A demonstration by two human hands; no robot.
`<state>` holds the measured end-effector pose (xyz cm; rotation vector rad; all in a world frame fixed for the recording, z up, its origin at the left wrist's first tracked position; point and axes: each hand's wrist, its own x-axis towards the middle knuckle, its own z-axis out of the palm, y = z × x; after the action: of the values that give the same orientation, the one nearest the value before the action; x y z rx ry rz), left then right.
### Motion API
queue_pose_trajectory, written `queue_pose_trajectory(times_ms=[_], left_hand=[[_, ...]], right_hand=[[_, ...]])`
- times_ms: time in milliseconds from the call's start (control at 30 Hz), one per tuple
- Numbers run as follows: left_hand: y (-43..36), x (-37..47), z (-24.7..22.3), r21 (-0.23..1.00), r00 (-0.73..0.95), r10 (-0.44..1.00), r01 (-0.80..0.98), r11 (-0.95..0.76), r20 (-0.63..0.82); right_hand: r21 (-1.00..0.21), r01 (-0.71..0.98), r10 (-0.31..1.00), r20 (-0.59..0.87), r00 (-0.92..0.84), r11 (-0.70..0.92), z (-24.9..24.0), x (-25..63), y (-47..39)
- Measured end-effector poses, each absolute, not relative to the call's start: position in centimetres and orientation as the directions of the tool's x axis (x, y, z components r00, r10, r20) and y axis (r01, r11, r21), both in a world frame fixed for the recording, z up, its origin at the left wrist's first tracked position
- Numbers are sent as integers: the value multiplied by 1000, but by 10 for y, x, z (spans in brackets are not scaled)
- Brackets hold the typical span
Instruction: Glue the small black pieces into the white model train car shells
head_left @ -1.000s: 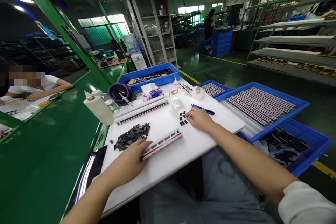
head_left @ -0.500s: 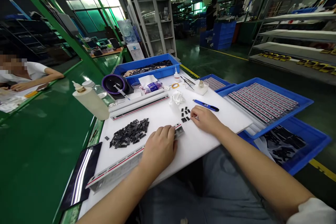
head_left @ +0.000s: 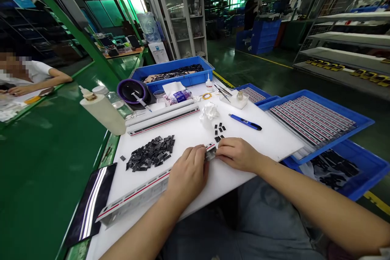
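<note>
A long white model train car shell (head_left: 137, 193), with a red stripe and a row of window openings, lies slantwise along the near side of the white board. My left hand (head_left: 189, 170) is wrapped over it near its right end. At that end, my right hand (head_left: 236, 153) has its thumb and fingers pinched together against the shell; whatever lies between the fingertips is hidden. Just beyond the right hand are several small black rectangular pieces (head_left: 219, 129). A larger heap of the same black pieces (head_left: 150, 154) sits left of the hands.
Behind the hands lie a crumpled white tissue (head_left: 209, 111), a blue craft knife (head_left: 245, 122) and another train car shell (head_left: 164, 121). A squeeze bottle (head_left: 103, 113) stands left. Blue trays (head_left: 362, 124) flank the board's right side. A co-worker (head_left: 27, 75) sits far left.
My right hand has moved from beside the small black pieces toward me, to the shell's right end. My left hand remains on the shell. The view has shifted slightly.
</note>
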<state>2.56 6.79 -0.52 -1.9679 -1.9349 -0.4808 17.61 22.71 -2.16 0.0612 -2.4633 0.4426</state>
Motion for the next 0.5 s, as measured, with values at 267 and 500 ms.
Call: queue_pose_trajectory(times_ms=[267,500], left_hand=[[69,24,-4,-26,50,885,999,-43,463],[59,6,5,-219,55,967,976,1,247]], right_hand=[[-333,-100,104,544,-833,938,-22,174,227],[-543,-82,413,719,-560,835,-7,175,243]])
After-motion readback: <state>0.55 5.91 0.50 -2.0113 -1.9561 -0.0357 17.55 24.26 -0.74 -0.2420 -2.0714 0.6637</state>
